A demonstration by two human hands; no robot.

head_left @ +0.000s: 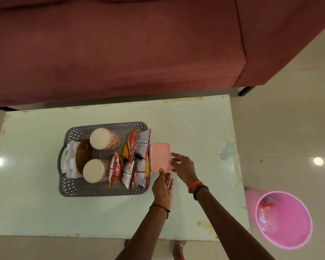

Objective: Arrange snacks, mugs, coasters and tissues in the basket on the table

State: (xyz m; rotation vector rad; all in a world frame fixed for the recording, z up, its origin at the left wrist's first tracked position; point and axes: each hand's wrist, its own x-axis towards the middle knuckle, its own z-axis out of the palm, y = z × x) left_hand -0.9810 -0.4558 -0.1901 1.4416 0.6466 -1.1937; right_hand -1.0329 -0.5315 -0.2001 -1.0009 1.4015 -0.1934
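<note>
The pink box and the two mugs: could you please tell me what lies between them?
In the head view, snack packets stand there, inside the basket along its side nearest the box.

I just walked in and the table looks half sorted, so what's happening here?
A person is handling a pink box that sits on the table just right of the grey basket. The left hand touches its near edge with straight fingers; the right hand meets its right edge, grip unclear. The basket already holds two mugs, snack packets, a woven coaster and tissues.
</note>
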